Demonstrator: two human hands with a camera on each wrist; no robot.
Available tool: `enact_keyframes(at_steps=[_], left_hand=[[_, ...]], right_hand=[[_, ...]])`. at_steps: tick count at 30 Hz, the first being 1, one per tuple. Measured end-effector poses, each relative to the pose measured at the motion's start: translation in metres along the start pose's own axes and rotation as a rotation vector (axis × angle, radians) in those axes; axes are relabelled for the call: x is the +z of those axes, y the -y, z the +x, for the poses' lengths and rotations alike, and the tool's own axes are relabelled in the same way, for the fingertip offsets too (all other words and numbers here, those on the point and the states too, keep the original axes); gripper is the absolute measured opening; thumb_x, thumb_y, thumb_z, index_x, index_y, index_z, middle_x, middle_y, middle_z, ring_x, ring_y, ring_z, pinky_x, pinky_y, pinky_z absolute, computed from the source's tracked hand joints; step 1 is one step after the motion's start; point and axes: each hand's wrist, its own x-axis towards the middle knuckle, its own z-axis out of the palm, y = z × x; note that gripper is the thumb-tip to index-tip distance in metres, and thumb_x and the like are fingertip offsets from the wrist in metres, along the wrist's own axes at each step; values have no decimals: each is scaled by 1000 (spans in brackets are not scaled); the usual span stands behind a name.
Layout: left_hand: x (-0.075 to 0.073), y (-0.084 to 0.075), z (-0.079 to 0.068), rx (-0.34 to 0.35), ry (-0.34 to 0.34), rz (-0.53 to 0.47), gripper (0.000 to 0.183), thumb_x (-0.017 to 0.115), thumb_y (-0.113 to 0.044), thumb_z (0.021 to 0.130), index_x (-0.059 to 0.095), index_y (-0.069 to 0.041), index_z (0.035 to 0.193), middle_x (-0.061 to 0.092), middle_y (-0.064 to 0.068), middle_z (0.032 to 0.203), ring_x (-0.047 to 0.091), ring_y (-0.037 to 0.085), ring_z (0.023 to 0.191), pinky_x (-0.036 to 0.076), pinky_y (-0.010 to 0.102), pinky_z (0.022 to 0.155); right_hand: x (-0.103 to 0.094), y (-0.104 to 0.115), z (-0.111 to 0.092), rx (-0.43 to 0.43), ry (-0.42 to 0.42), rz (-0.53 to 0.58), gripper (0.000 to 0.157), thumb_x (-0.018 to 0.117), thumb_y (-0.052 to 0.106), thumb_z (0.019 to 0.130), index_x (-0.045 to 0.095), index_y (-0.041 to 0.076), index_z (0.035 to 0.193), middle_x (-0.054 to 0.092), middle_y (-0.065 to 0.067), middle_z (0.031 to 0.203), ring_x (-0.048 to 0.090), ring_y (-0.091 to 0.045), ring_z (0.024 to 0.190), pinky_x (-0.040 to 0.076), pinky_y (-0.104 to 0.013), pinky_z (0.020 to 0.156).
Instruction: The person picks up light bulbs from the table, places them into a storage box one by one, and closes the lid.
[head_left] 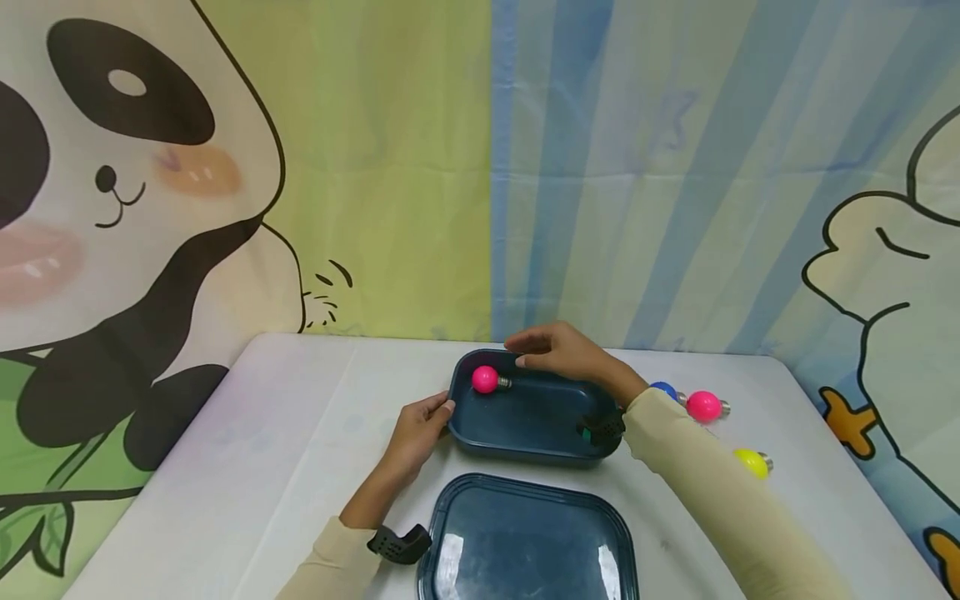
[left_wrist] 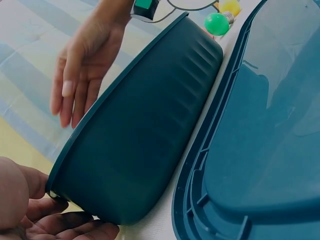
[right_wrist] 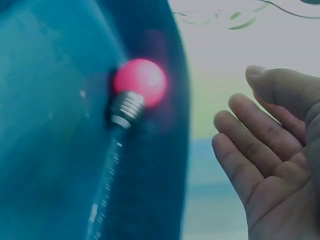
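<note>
Dark-blue rectangular plastic tray (head_left: pixel 525 421) is pinched by left hand (head_left: pixel 418 429), round pink metal-based bulb (head_left: pixel 484 379) inside, right hand (head_left: pixel 564 350) held loose-fingered nearby.

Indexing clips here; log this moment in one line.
left grip: holds tray, left end; right grip: empty, by tray; one pink bulb: in tray; other bulbs: outside tray; lid: off tray
</note>
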Motion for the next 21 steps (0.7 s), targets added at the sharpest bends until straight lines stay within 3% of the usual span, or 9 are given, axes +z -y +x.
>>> enact_keyframes(at_steps=[9,14,21], left_hand=[[-1,-1,1,0,15,-3,45,51,-14,102,44,12,138,48,23,140,51,30,125,50,32,94],[-1,-2,1,23,30,-24,44,50,-12,102,45,13,137,49,25,138,53,32,122,51,31,93],[-1,-1,0,17,21,-18,43,50,-13,102,47,12,136,51,24,136,55,30,121,52,31,91]], right_hand=[[-34,-2,-25,48,-88,-10,37,66,16,94,62,4,129,63,-11,127,61,-27,113,52,-39,94],[-47,-6,-40,55,-136,-22,39,66,17,95,60,2,131,61,-15,128,59,-31,116,53,-37,93],[-60,-15,-65,114,-179,-41,42,64,20,96,57,3,134,60,-16,131,56,-33,120,51,-42,95]])
